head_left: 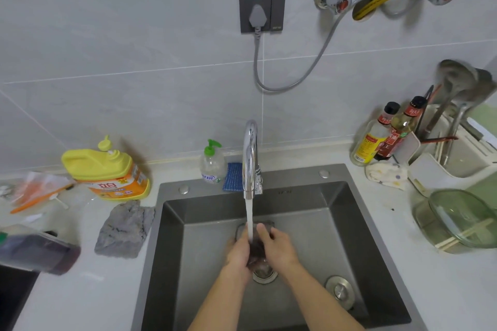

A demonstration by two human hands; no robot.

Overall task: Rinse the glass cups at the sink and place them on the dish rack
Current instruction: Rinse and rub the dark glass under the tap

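Note:
Over the middle of the steel sink (336, 223), both hands hold one clear glass cup (256, 248) under the water running from the chrome tap (250, 158). My left hand (238, 250) grips the cup from the left and my right hand (278, 246) grips it from the right, fingers curled over its rim. The stream falls between the hands into the cup. A second glass cup (242, 230) seems to stand just behind them on the sink floor, largely hidden.
The drain (265, 275) lies under the hands; a round stopper (340, 290) sits at the sink's right. A utensil rack (457, 153), oil bottles (376, 140) and a glass lid (462, 217) crowd the right counter. Detergent (107, 172), soap (212, 164) and a grey cloth (123, 231) sit left.

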